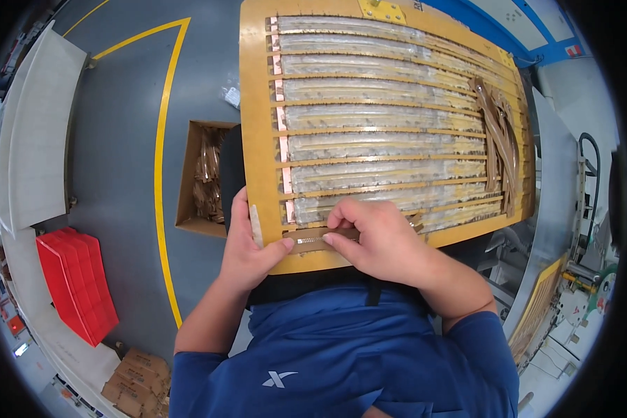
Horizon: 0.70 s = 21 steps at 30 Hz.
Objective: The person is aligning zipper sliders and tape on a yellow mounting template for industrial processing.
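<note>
A brown zipper [308, 240] with metal teeth lies along the near edge of a yellow board [256, 139]. At the board's near left corner, my left hand [249, 244] presses its thumb on the zipper's left end, its fingers round the board's edge. My right hand [383, 240] pinches the zipper farther right with thumb and bent forefinger, covering the rest of it. Across the board run several rows of narrow slots with clear, wrinkled film strips [362, 117] and pink pieces at their left ends. Loose brown zippers [498, 139] lie heaped across the rows at the right.
A cardboard box [185, 184] with brown zippers inside stands left of the board. Farther left are a red crate [76, 282] and stacked brown cartons [136, 383]. A yellow line [159, 153] marks the grey floor. To the right stands a metal-edged table [543, 230] with equipment beyond.
</note>
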Tool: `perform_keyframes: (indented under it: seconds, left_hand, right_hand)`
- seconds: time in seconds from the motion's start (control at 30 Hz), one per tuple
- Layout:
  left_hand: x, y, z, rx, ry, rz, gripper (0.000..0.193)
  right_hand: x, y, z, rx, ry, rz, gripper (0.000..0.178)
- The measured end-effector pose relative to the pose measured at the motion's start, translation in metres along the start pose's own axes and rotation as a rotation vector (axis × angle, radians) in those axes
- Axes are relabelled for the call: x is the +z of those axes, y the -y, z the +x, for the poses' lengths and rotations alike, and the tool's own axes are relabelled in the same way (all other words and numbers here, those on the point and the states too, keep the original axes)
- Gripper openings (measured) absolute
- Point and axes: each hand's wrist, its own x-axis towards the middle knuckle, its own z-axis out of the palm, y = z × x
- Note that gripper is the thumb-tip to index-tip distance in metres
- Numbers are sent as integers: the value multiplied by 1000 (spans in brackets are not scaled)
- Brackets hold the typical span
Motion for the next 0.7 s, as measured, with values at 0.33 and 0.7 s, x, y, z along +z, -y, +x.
perform_keyframes:
  seconds: [0.33,0.7]
  left_hand:
    - [10,-9,5,71,-55,282,113]
    - [11,-9,8,113,-33,400,120]
  right_hand:
    - [3,-3,1,18,-14,-13,19]
    - [2,-1,-6,55,3,-150,20]
